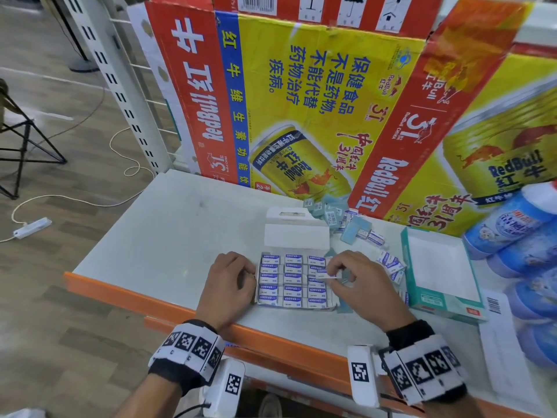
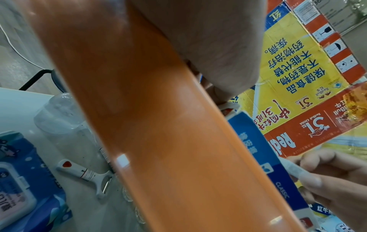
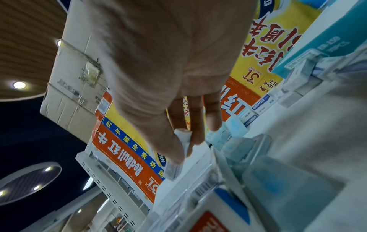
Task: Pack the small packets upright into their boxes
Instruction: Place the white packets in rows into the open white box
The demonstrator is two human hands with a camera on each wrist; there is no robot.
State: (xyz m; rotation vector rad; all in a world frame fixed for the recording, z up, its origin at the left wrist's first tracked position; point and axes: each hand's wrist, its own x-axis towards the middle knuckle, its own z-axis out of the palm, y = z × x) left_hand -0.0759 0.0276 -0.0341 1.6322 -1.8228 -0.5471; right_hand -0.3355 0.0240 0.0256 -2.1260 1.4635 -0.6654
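An open eraser box (image 1: pixel 258 292) lies at the shelf's front, filled with rows of white-and-blue eraser packets (image 1: pixel 291 278) standing upright. My left hand (image 1: pixel 251 274) grips the box's left wall with curled fingers. My right hand (image 1: pixel 331 274) pinches one packet (image 1: pixel 326 276) between thumb and fingers over the right column; the right wrist view shows this packet (image 3: pixel 183 138) in the pinch above the box (image 3: pixel 198 169). In the left wrist view the box's blue side (image 2: pixel 258 150) shows past the shelf edge. Loose packets (image 1: pixel 390 263) lie just right of the box.
An empty teal box (image 1: pixel 410 267) sits open at the right, beside blue canisters (image 1: pixel 512 230). A heap of more packets (image 1: pixel 346 221) lies behind, against Red Bull cardboard (image 1: pixel 301 101). The orange shelf edge (image 1: pixel 168 303) runs under my wrists. Below it sit a peeler (image 2: pixel 89 175) and a wipes pack (image 2: pixel 20 180).
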